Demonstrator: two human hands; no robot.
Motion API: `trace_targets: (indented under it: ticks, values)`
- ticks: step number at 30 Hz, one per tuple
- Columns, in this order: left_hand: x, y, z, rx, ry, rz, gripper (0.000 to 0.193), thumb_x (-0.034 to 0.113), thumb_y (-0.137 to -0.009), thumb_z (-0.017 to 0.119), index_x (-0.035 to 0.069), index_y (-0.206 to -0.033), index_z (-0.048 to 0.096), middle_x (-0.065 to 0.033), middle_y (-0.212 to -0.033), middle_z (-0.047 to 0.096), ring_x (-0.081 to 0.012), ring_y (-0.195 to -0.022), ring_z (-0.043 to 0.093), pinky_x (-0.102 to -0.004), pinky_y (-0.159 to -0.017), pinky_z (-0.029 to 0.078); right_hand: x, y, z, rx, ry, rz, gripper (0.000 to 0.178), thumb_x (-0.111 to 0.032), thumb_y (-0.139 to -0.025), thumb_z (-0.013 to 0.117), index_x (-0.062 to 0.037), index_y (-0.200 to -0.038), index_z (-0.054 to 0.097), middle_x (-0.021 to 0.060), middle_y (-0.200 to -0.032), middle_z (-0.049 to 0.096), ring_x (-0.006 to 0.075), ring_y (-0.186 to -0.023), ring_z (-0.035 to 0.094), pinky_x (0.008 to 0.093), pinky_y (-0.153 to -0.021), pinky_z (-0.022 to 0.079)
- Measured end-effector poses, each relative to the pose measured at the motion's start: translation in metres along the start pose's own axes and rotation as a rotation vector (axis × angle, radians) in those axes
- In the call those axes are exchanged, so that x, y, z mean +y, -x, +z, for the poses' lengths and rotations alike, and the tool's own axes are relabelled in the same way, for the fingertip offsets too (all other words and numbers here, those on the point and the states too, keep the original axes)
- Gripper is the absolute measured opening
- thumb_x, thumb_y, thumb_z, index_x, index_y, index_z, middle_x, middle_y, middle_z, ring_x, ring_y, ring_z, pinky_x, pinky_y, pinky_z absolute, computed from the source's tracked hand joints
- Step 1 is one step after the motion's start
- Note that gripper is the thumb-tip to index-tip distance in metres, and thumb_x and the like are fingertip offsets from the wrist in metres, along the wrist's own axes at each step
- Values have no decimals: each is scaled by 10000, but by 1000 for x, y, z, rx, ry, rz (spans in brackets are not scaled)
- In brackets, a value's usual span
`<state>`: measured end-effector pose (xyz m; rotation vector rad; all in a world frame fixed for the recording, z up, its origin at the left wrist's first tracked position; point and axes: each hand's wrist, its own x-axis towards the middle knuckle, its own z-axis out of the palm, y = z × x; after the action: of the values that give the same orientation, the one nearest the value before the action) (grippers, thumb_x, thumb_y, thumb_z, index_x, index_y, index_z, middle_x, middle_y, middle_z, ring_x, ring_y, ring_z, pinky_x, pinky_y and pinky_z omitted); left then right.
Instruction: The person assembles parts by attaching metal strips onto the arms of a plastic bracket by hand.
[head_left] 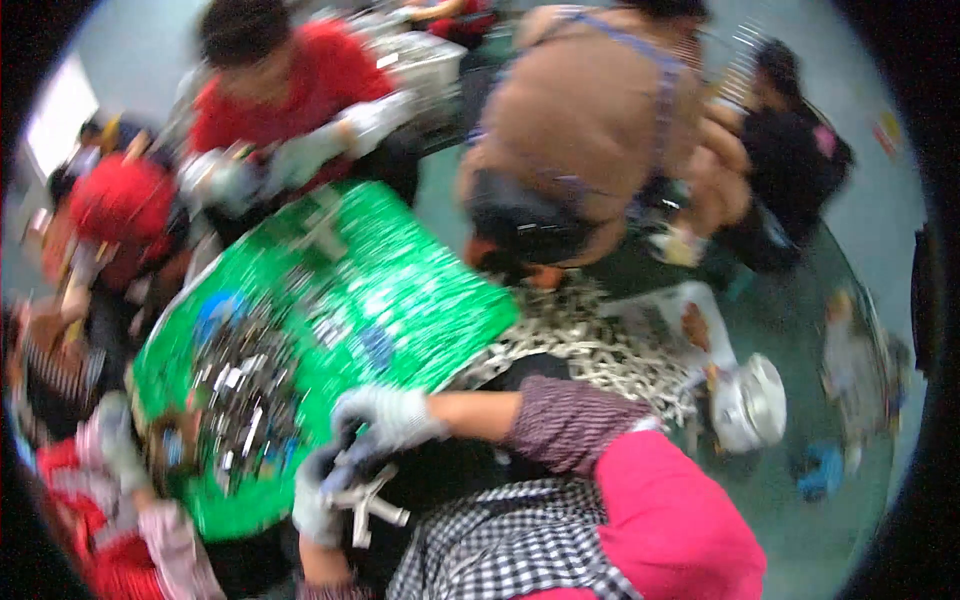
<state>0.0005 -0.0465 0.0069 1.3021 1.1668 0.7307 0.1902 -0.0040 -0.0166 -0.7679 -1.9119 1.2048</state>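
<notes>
The picture is smeared by motion. My left hand (pixel 316 500), in a pale grey-white glove, is closed on a white branched part (pixel 372 508) whose arms stick out over my lap. Just above it my right hand (pixel 385 418), gloved alike, has its fingers curled in close to the left one. Whether the right fingers touch the part or pinch something small, I cannot make out. Both hands are by the near edge of a table covered in shiny green sheeting (pixel 420 290). On the sheeting lies a heap of small dark and metallic pieces (pixel 245 390).
A pile of white branched parts (pixel 610 350) lies right of the table. Beyond it are a white bucket (pixel 750 403) on its side and a blue object (pixel 820 470) on the floor. A person in red (pixel 300 90) sits across; another in brown (pixel 590 110) bends beside the pile.
</notes>
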Motion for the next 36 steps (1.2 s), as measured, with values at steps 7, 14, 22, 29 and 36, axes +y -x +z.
trace_targets:
  ticks: [7,14,22,29,36]
  values:
    - [6,1,-14,-171,166,-114,405,158,-730,671,-13,-1081,565,-43,-869,607,-99,-726,540,-228,-661,437,-15,-3,-8,-96,-41,-6,210,-103,-675,731,-53,-837,605,59,-821,564,183,-790,559,296,-698,449]
    - [1,8,-8,-145,403,-125,283,128,-747,667,13,-996,595,-13,-755,594,-75,-659,538,-209,-591,430,-24,-4,-5,-46,-60,81,267,-173,-664,742,-59,-864,606,50,-806,572,148,-783,543,271,-713,438]
    - [14,7,-8,-167,272,-65,255,172,-761,650,24,-962,597,-19,-712,585,-80,-636,541,-209,-562,415,-36,-1,-11,-2,181,-32,324,-304,-711,696,-69,-911,596,92,-819,589,221,-769,582,304,-683,463]
    - [0,10,-6,-88,514,-140,155,53,-747,648,29,-894,604,-57,-774,610,-115,-622,572,-227,-552,462,-32,-2,-3,3,255,-78,341,-271,-734,680,-58,-979,577,102,-858,596,223,-771,605,311,-684,486]
    - [-3,-8,-10,-172,425,-22,209,118,-726,628,47,-920,592,-47,-747,608,-105,-602,577,-212,-533,443,-42,-9,-11,62,105,22,316,-219,-720,698,-33,-955,598,95,-821,606,170,-727,595,288,-665,481]
